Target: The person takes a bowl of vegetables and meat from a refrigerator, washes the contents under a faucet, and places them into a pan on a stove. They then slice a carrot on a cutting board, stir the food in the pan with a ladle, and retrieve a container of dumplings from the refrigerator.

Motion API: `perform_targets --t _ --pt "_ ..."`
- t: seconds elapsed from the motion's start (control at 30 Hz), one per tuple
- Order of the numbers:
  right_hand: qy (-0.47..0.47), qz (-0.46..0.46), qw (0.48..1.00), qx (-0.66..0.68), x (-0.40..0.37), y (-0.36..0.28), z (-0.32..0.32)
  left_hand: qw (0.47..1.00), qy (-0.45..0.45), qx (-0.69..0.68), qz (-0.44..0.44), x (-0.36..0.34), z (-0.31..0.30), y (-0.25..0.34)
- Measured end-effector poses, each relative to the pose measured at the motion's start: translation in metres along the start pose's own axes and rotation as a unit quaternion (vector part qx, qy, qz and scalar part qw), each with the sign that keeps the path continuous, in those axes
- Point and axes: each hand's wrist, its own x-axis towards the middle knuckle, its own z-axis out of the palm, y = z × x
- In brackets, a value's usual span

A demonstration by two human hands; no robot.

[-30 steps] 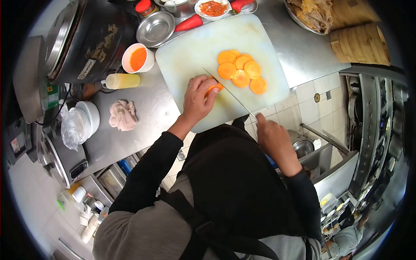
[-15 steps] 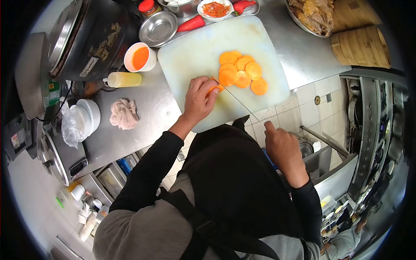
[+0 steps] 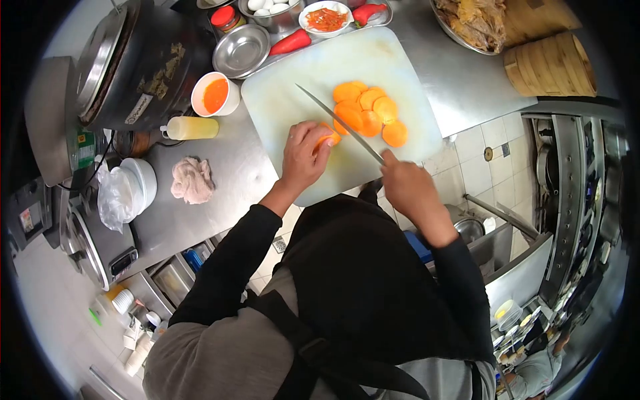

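Note:
My left hand (image 3: 305,155) is closed on a piece of carrot (image 3: 327,135), holding it down on the white cutting board (image 3: 280,100). Most of that piece is hidden under my fingers. In my right hand (image 3: 408,187) is the handle of a kitchen knife (image 3: 343,125). Its long blade points up and left across the board, just to the right of the carrot piece. Beside the blade lies an overlapping group of round orange carrot slices (image 3: 372,101); the blade hides part of the nearest ones.
Left of the board are a white cup of orange-red sauce (image 3: 215,95), a yellow squeeze bottle (image 3: 193,128) and a crumpled cloth (image 3: 192,180). Behind it stand a metal dish (image 3: 241,51), a red pepper (image 3: 291,43) and a bowl of red strips (image 3: 326,18). A bamboo steamer (image 3: 550,67) stands right.
My right hand and the knife have moved up and left, the tip swinging away from the carrot piece toward the board's far side. My left hand stays on the carrot.

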Motion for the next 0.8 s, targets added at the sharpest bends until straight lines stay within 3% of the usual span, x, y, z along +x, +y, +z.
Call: perform_targets --t 0.07,0.27,0.53,0.63,0.8 --pt "-0.019 0.011 0.997 -0.077 -0.033 -0.001 -0.019 1.000 -0.013 0.002 -0.006 0.002 -0.001 0.000" --pt "-0.061 0.039 0.992 -0.103 -0.066 -0.006 -0.030 1.000 -0.004 -0.002 0.001 0.002 -0.001 0.000" --pt "-0.039 0.012 0.999 0.032 0.030 -0.001 0.062 1.000 -0.013 -0.006 -0.016 0.000 0.000 0.001" --pt "-0.044 0.016 0.999 0.014 0.040 -0.007 0.048 1.000 -0.006 0.003 -0.007 0.000 -0.001 -0.001" --pt "-0.034 0.010 0.998 -0.046 -0.023 -0.009 -0.017 1.000 0.003 -0.001 -0.008 0.001 -0.002 -0.001"
